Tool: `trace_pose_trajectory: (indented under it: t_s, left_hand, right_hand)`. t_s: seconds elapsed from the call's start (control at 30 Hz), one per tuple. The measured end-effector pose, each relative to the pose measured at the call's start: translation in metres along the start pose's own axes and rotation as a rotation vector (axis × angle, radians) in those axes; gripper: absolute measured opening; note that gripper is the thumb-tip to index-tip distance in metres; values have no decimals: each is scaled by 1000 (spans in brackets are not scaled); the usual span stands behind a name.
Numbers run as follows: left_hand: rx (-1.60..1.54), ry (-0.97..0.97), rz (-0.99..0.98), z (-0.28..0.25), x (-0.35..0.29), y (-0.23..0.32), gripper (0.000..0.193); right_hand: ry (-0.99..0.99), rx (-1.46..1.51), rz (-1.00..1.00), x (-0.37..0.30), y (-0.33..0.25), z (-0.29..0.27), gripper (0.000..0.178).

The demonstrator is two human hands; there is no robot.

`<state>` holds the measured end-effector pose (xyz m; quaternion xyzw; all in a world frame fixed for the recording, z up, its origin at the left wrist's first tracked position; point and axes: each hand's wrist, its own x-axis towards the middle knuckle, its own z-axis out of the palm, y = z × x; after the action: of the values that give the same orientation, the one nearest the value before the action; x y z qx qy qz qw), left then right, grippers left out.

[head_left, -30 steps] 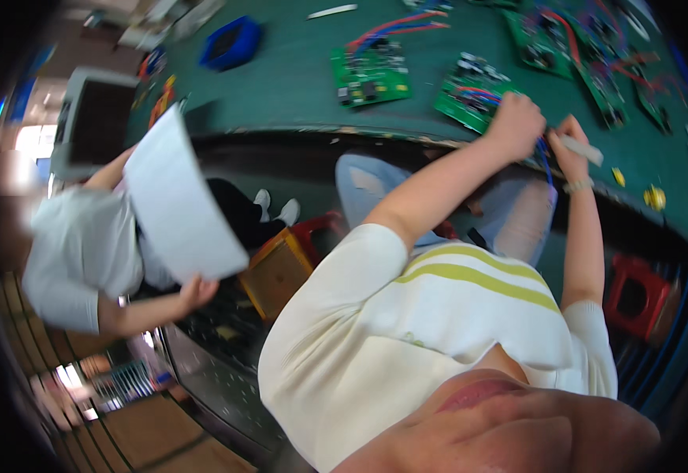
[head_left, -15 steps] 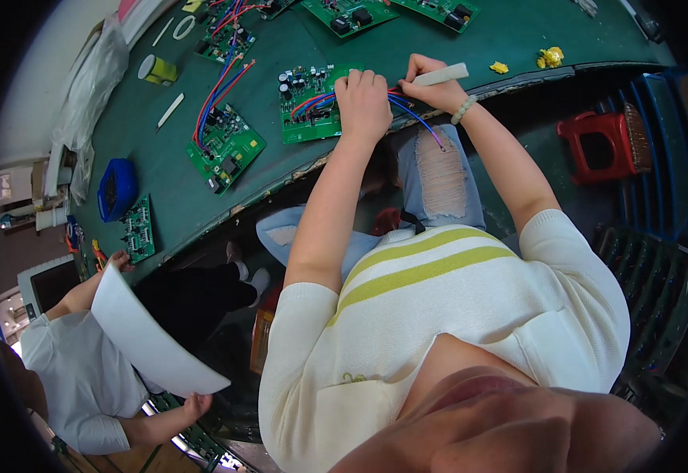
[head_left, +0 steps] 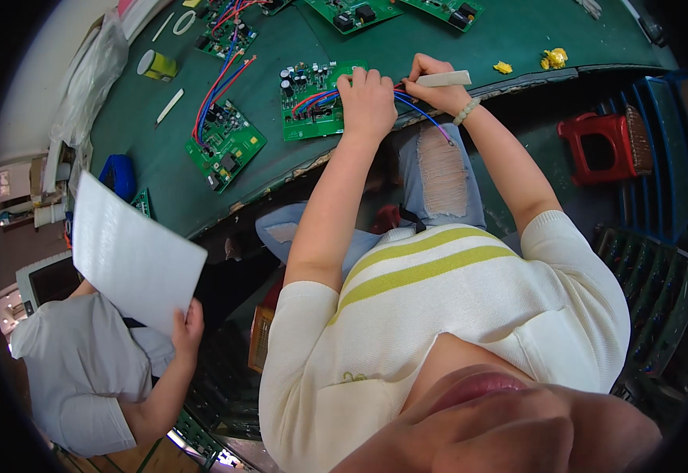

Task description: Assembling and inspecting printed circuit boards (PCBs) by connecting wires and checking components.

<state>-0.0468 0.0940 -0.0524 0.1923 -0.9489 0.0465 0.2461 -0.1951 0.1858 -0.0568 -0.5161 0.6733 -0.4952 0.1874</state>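
A green circuit board (head_left: 330, 118) with capacitors lies at the table's front edge, red and blue wires (head_left: 423, 113) running from it to the right. My left hand (head_left: 368, 101) lies over the board's right end, fingers curled down onto the wires; its fingertips are partly hidden. Just right of it, my right hand (head_left: 437, 93) is closed round a pale, flat-handled tool (head_left: 446, 79). The tool's working end is hidden by my fingers. One purple wire end hangs past the table edge above my knee.
A wired circuit board (head_left: 226, 150) lies left, near a pale stick (head_left: 169, 108), a yellow-green cup (head_left: 157, 65) and a blue container (head_left: 118, 176). Yellow lumps (head_left: 554, 59) sit at right. A co-worker at left holds a white sheet (head_left: 135, 248). A red stool (head_left: 594, 146) stands right.
The co-worker has swung the white sheet up and leftward, so it now hides most of the small board at the table's left end. My hands stay nearly in place over the wires.
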Motion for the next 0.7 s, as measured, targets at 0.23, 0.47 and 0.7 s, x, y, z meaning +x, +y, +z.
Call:
trace_pose_trajectory:
  t_s: [0.23, 0.47, 0.7]
  left_hand:
    - [27, -65, 5, 2, 2, 3, 12]
    - [46, -86, -10, -1, 2, 3, 12]
    - [54, -123, -19, -2, 1, 2, 12]
  right_hand:
    - [91, 74, 34, 3, 7, -8, 19]
    - [-9, -44, -24, 6, 7, -8, 21]
    - [8, 175, 107, 11, 4, -6, 27]
